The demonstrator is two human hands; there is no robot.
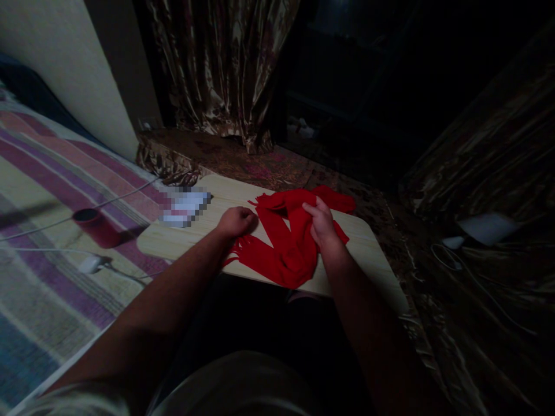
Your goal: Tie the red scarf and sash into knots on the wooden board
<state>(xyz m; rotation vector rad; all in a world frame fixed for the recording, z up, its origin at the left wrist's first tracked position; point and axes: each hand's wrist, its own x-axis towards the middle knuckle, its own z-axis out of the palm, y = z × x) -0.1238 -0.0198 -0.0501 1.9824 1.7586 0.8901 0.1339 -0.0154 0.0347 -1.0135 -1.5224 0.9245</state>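
A red scarf with fringed ends lies loosely bunched in bends on a small light wooden table. My right hand grips a fold near the scarf's right side, thumb and fingers pressing on the cloth. Just left of the scarf, my left hand rests at the tabletop with its fingers curled in. No cloth shows between those fingers. One fringe lies close below that hand and wrist, and another fringe is a little above and to its right.
A blurred-out white item sits on the table's left. On the striped bedding stand a dark red cylinder and a white charger with cables. Patterned curtains hang behind. A pale object with a cable lies at right.
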